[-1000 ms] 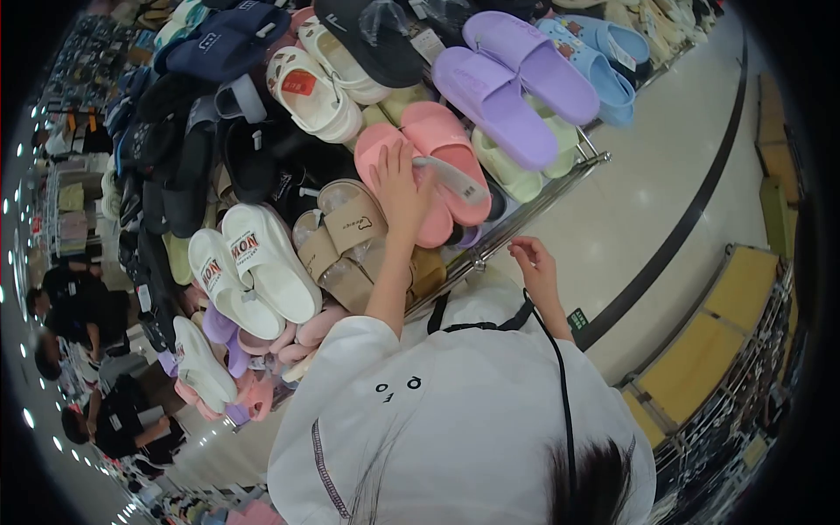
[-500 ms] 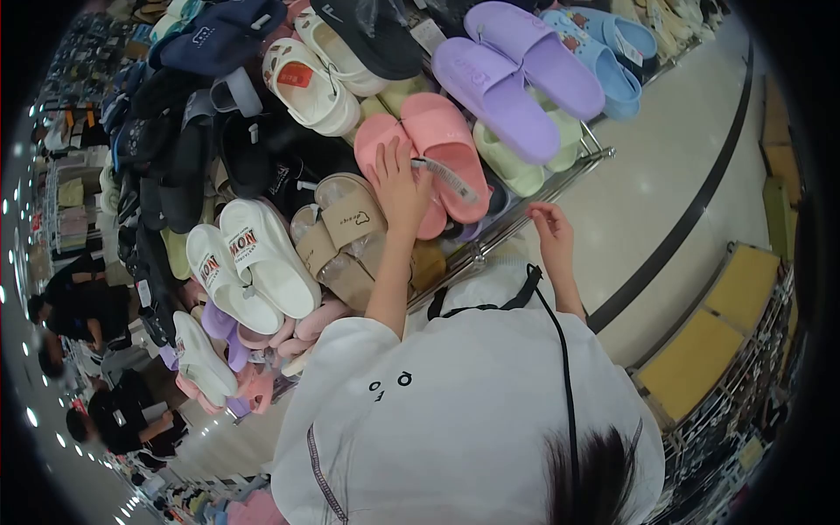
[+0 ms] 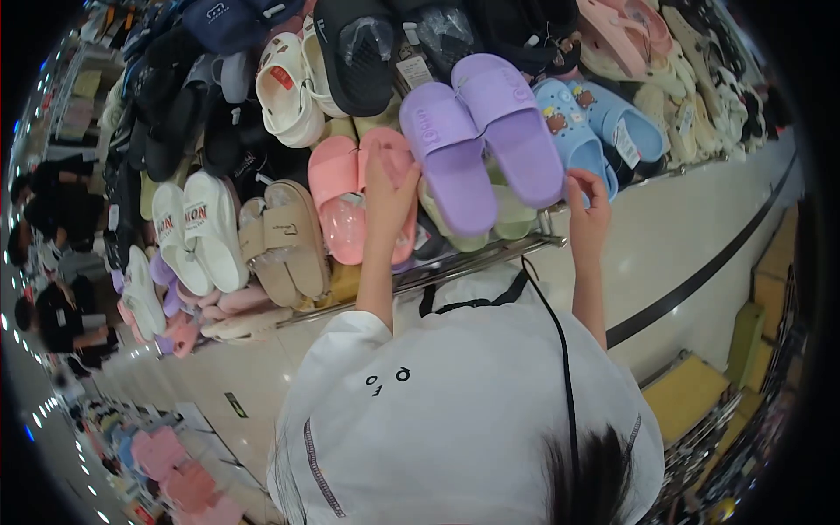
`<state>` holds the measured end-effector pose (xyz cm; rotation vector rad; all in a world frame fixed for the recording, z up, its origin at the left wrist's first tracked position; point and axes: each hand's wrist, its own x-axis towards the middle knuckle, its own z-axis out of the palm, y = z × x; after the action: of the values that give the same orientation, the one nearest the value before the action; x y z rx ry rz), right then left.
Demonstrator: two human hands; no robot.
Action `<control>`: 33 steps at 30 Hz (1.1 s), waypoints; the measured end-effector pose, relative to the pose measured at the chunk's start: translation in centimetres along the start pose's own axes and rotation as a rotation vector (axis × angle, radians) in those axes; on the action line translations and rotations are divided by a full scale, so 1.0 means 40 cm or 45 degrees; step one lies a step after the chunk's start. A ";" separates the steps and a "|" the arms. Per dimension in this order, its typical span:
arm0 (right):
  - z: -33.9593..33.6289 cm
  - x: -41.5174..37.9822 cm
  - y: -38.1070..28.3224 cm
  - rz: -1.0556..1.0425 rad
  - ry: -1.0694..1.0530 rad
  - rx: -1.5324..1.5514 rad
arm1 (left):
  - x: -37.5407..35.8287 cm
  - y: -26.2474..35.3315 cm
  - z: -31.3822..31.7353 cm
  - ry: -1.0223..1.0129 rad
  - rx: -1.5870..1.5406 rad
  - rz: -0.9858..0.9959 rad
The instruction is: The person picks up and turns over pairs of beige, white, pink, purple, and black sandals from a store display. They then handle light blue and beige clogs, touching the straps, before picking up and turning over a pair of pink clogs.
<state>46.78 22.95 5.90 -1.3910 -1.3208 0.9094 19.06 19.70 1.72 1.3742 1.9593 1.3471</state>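
My left hand (image 3: 390, 194) rests on the right shoe of a pair of pink slides (image 3: 335, 171), its fingers stretched over the strap and hiding part of it. Clear plastic shows inside the left pink slide. My right hand (image 3: 590, 206) has loosely bent fingers, their tips right at the toe edge of the purple slides (image 3: 451, 166) and close to the blue clogs (image 3: 573, 131) with small charms and a white tag. The purple pair lies across pale green shoes (image 3: 514, 219). Left of the pink pair sit beige slides (image 3: 293, 232) with a bear print.
White slides (image 3: 210, 232), white clogs (image 3: 284, 92) and black slides (image 3: 350, 52) fill the sloping display. A metal rail (image 3: 507, 255) runs along its front edge. Glossy floor (image 3: 682, 236) stretches to a yellow-topped bench (image 3: 687, 398). People in black (image 3: 66, 315) stand far left.
The view has turned, bringing more shoes in at the upper right. My right hand has moved up from beside the rail to the purple slides. My left hand stays on the pink pair.
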 end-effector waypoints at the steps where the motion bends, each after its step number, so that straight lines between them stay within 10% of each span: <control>1: 0.000 0.029 -0.008 -0.076 -0.055 -0.088 | 0.002 0.013 0.029 -0.023 -0.024 -0.031; 21: 0.136 0.273 0.023 -0.340 -0.332 -0.832 | 0.011 0.038 0.148 0.173 -0.584 -0.366; 33: 0.037 0.138 -0.077 0.548 -0.556 0.624 | -0.045 0.181 0.051 0.240 -1.159 -0.596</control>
<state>45.29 28.44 9.06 -1.1334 -1.0058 1.7748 24.98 19.49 6.69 0.3507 1.3111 1.8026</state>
